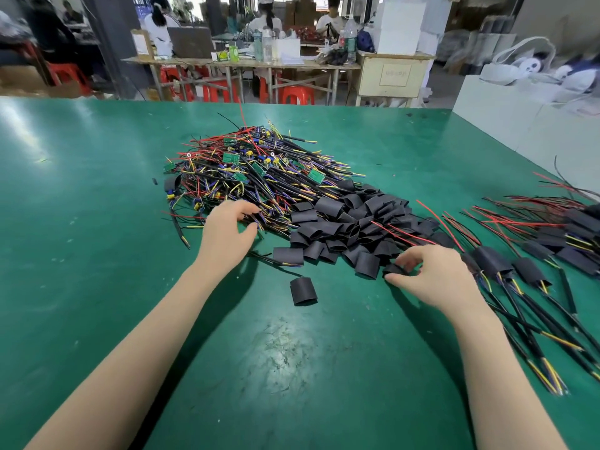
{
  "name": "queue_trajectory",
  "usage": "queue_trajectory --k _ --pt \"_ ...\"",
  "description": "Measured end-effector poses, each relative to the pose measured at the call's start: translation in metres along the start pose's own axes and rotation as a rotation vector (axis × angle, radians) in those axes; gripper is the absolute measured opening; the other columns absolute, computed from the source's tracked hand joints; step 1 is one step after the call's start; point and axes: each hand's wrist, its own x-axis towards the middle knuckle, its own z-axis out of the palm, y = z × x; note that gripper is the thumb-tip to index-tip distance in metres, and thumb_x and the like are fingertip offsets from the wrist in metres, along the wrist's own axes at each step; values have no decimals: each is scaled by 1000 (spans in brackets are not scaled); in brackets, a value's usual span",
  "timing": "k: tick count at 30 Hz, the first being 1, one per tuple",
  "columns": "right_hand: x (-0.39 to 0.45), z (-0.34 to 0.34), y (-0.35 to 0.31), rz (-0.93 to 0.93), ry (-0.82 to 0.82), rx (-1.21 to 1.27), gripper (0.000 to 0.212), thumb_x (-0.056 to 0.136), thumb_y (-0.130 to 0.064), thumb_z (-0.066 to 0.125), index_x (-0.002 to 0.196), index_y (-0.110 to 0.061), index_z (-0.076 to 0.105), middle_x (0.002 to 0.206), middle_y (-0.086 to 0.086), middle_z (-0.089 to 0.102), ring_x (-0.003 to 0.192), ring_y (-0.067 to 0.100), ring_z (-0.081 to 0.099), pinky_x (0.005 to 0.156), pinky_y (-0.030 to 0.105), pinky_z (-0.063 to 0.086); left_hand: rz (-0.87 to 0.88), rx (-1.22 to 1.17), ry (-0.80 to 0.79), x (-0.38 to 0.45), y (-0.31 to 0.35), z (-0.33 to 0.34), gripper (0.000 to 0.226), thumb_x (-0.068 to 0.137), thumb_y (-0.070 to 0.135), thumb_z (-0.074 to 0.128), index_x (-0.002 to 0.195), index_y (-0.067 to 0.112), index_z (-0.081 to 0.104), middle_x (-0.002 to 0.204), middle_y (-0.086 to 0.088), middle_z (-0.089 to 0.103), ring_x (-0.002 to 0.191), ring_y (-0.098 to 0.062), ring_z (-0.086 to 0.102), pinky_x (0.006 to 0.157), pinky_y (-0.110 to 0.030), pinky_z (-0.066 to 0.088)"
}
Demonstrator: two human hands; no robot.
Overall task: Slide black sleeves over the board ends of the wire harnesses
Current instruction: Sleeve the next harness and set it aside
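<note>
Nearest on the worn green bench mat (292, 368), one flattened black sleeve (303, 291) lies alone, apart from both hands. Just beyond it the right hand (431, 277) reaches into the near edge of the loose heap of short black sleeves (344, 225), thumb and fingers closing on one sleeve at the fringe; whether it is fully pinched I cannot tell. The left hand (227, 232) has its fingers curled round the loose ends of a few wires at the near side of the tangled pile of black, red and yellow wire harnesses with small green boards (253, 167).

Both pickups look like the start of one cycle. To do it well, draw a single harness out by its cable, slowly, so neighbours do not drag along, and find its board end. Squeeze the sleeve's edges so its mouth opens, then feed the board in straight. To the right, the row of harnesses already sleeved (526, 261) shows the wanted result.
</note>
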Motion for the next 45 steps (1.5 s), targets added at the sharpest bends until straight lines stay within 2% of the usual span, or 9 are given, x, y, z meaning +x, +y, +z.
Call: queue_trajectory --k 8,12,16,21,24,27,30,38,45 --pt "0 5 -3 -86 -66 83 43 62 -67 72 82 -30 67 63 -10 63 64 10 59 69 32 52 161 361 68 58 -6 -2 28 92 5 56 120 3 60 119 -17 58 115 -34 48 95 -39 37" --pt "0 6 -6 -205 -98 99 29 69 -53 75 86 -29 70 57 -11 63 59 -1 57 66 29 51 51 686 -114 88 -9 -5 35 97 13 52 130 4 49 128 -18 53 121 -36 44 92 -47 44" --pt "0 3 -4 -248 -143 137 23 70 -44 79 86 -31 70 54 -14 63 56 -1 57 64 25 49 73 710 -148 94 -20 -8 31 96 12 55 126 4 53 125 -19 53 118 -37 45 87 -46 46" --pt "0 4 -6 -297 -135 121 16 71 -42 80 73 -29 70 51 -12 60 53 1 54 55 20 42 82 675 -174 99 -18 -14 13 90 3 54 97 5 64 101 -15 65 108 -34 52 73 -41 48" --pt "-1 4 -8 -309 -122 108 16 74 -43 77 70 -28 70 51 -11 60 52 2 54 55 19 43 15 613 -160 104 -15 -17 17 88 2 52 97 7 65 103 -13 66 107 -34 55 78 -45 51" --pt "-2 3 -9 -303 -134 125 7 76 -35 74 73 -29 71 54 -11 63 53 1 56 56 13 39 98 580 -94 110 -13 -12 26 92 4 51 118 4 55 120 -17 57 117 -35 46 84 -48 47" --pt "-2 3 -10 -286 -170 139 6 73 -25 73 78 -27 73 56 -10 63 52 3 55 57 14 44 220 690 -197 113 -13 -3 42 95 5 51 137 7 45 138 -17 46 129 -35 36 94 -50 46" --pt "-3 2 -12 -291 -184 122 12 74 -26 71 85 -26 74 58 -10 63 55 3 55 64 28 52 397 1048 -232 118 -7 7 50 88 -5 56 135 9 45 127 -16 48 120 -31 41 82 -36 43" --pt "-5 -2 -12 -290 -234 130 22 69 -24 73 90 -29 74 62 -8 64 60 5 58 63 19 48 545 1212 -326 129 -1 2 49 87 0 62 130 15 46 129 -8 46 122 -25 40 80 -30 41"
